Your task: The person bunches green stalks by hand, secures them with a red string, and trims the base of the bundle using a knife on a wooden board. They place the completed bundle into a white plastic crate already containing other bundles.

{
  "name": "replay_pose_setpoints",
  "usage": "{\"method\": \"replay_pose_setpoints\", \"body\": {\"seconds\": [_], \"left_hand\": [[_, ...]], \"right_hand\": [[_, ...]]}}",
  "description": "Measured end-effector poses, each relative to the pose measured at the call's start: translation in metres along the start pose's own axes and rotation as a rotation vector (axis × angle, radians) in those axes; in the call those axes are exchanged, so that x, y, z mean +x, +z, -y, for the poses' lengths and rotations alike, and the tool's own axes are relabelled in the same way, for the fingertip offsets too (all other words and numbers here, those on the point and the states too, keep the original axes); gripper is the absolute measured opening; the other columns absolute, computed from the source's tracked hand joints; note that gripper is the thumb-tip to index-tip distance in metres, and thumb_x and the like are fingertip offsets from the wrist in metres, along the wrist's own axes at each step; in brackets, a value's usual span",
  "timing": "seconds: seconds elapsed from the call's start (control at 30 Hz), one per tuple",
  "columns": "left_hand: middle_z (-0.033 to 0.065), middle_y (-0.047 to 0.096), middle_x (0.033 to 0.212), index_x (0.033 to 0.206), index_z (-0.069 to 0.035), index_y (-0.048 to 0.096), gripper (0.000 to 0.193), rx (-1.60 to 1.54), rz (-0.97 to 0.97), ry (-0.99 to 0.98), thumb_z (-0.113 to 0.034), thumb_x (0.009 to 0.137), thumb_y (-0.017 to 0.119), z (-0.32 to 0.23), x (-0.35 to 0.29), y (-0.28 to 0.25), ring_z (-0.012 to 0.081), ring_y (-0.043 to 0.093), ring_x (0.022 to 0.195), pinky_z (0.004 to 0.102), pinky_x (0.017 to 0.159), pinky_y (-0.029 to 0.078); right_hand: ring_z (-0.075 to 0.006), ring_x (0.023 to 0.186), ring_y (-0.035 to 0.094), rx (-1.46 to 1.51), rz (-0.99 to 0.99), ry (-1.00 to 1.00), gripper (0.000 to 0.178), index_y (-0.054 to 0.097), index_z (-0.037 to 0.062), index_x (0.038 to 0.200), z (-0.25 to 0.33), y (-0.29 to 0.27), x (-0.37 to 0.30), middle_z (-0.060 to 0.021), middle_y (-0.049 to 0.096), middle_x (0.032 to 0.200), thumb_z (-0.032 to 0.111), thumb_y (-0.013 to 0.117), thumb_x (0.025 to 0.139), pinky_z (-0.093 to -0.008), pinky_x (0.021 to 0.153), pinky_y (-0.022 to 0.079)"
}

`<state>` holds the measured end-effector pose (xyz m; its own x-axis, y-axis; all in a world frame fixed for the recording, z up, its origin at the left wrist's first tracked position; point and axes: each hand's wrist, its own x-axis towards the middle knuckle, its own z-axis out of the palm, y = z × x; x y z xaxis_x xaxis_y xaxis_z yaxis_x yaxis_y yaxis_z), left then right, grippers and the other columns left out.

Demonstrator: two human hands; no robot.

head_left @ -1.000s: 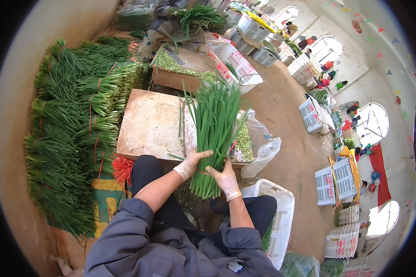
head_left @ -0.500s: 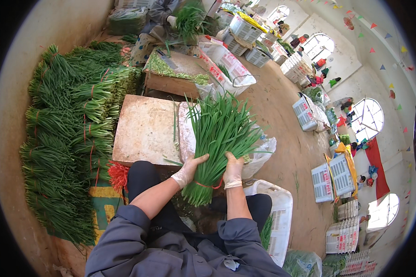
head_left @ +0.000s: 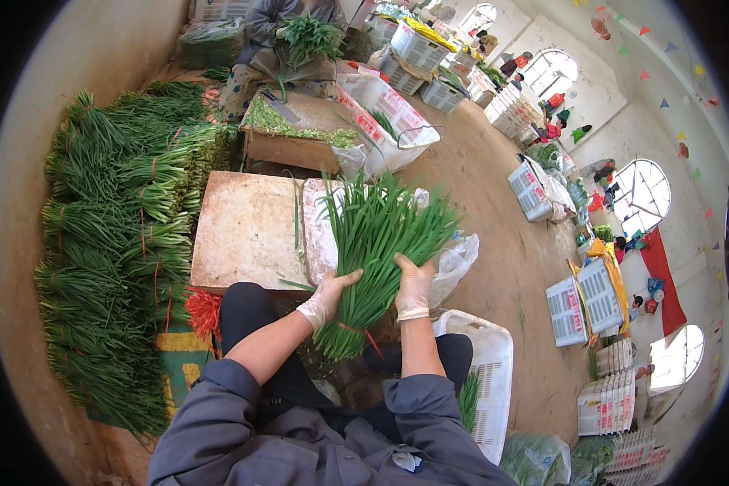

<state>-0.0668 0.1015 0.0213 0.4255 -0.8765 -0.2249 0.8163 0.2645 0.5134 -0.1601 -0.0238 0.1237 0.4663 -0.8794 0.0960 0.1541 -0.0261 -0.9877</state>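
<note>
A thick bunch of garlic chives (head_left: 385, 243), long and flat-leaved, is held up over my lap with its leaves fanning away from me. My left hand (head_left: 326, 300), in a thin pale glove, is closed round its left side, thumb lying across the leaves. Gloved the same way, my right hand (head_left: 414, 285) grips the opposite side. A red tie (head_left: 352, 329) circles the bunch near its lower end, and one loose tail hangs down. The fingers beneath the leaves are hidden. Just beyond the bunch sits a low worn board (head_left: 247, 231) with a pale block at its right.
Tied chive bundles (head_left: 109, 267) are stacked along the left wall. Red ties (head_left: 203, 313) hang by my left knee. White crates stand at my right (head_left: 490, 381) and ahead (head_left: 397, 150). A co-worker (head_left: 292, 24) holds greens behind a second board (head_left: 300, 134). A plastic bag (head_left: 458, 263) lies right.
The chives have tilted slightly, their tied end shifting left, and the tie's tail now shows hanging. My right hand has moved a little outward. The co-worker's greens are lower. The view has shifted slightly.
</note>
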Motion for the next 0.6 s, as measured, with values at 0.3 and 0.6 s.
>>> {"method": "replay_pose_setpoints", "body": {"seconds": [0.3, 0.6], "left_hand": [[0.0145, 0.072, 0.123, 0.137, -0.003, 0.060, 0.049, -0.032, -0.027, -0.106, -0.023, 0.096, 0.076, 0.011, 0.003, 0.006, 0.0300, 0.072, 0.105, 0.0473, 0.094, 0.060], [0.0169, 0.069, 0.133, 0.142, -0.002, 0.059, 0.052, -0.057, 0.033, -0.256, -0.037, 0.103, 0.064, 0.027, 0.015, -0.008, 0.0339, 0.068, 0.118, 0.0511, 0.106, 0.053]], "right_hand": [[-0.0271, 0.106, 0.067, 0.158, -0.068, 0.122, 0.057, 0.057, 0.0012, 0.134, 0.003, -0.028, 0.006, -0.0099, 0.068, 0.121, -0.014, 0.070, 0.080, -0.0403, 0.096, 0.055], [-0.0246, 0.110, 0.065, -0.001, 0.048, 0.006, 0.068, 0.049, 0.0019, 0.143, -0.003, -0.043, 0.006, -0.0103, 0.065, 0.129, -0.008, 0.077, 0.082, -0.0386, 0.100, 0.052]]}}
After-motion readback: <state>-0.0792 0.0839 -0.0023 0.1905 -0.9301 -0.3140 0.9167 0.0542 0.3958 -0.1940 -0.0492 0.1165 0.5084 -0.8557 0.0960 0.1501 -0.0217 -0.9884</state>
